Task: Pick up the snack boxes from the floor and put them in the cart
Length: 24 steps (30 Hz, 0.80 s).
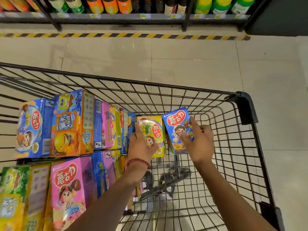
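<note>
Right hand (198, 140): inside the cart, fingers spread flat across the face of a blue snack box (179, 129); index finger runs up the box's right edge, thumb lies low on the front. It presses and steadies rather than wraps. The box stands upright, tilted slightly left, at the right end of the row.

Left hand (141, 144): red cord bracelet (138, 161) at the wrist. Fingers straight and flat against a yellow snack box (153, 130), fingertips reaching its upper left corner. No curl, no pinch; it holds the box back against the row.

Yellow and blue boxes: just beside each other, possibly touching along one edge; both lean toward the far wall of the cart (191, 99).

Stacked snack boxes (71, 124): fill the cart's left side in two tiers, blue, orange, pink, yellow and green, mostly on edge.

Cart, right portion: bare wire; floor (183, 64) visible through it. No box is in view on the floor.

Step in hand, by judgement: seating the blue box at the row's end. Handling note: keep the left palm bracing the yellow box, slide the blue one flush against it and square to the base, then lift both hands together so neither box tips into the open right side.

Beyond: hazard-striped tape (116, 35), bottle shelf (116, 17).
</note>
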Each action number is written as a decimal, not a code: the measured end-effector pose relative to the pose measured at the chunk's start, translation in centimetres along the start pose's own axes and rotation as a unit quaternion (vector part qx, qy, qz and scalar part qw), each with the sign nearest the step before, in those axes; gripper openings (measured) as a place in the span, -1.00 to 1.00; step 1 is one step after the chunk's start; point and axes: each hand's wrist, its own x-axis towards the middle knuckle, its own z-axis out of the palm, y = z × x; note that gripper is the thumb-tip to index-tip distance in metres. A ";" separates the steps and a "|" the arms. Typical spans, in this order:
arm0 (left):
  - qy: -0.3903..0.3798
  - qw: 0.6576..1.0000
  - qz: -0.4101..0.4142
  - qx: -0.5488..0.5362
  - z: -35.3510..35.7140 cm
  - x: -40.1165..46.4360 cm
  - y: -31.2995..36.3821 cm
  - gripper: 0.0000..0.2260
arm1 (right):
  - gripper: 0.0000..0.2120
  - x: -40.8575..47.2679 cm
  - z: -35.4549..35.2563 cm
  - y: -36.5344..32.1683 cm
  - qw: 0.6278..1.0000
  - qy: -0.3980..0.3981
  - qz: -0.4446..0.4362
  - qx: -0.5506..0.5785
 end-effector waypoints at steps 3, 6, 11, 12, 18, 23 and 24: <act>0.005 0.997 0.042 0.070 -1.0 -0.2 0.8 -0.10 | -0.42 -0.5 -0.7 -0.3 1.000 -0.008 -0.018 -0.022; 0.002 0.987 0.106 0.117 -3.0 -0.7 1.8 -0.17 | -0.51 -1.3 -2.4 -1.0 0.996 0.023 -0.062 -0.052; 0.054 0.935 0.259 0.237 -8.8 -3.2 6.7 -0.31 | -0.58 -3.3 -7.0 -3.0 0.973 0.130 -0.136 -0.130; 0.070 0.919 0.292 0.256 -10.1 -4.0 8.1 -0.33 | -0.59 -3.8 -8.2 -3.5 0.967 0.146 -0.144 -0.148; 0.071 0.843 0.390 0.363 -14.0 -10.0 16.9 -0.37 | -0.56 -7.9 -16.9 -6.2 0.933 0.272 -0.123 -0.199; 0.120 0.772 0.483 0.396 -13.3 -16.8 22.1 -0.40 | -0.61 -13.1 -23.4 -4.0 0.911 0.329 -0.071 -0.237; 0.128 0.757 0.504 0.395 -12.8 -18.3 22.8 -0.40 | -0.61 -14.5 -24.6 -3.1 0.908 0.337 -0.055 -0.244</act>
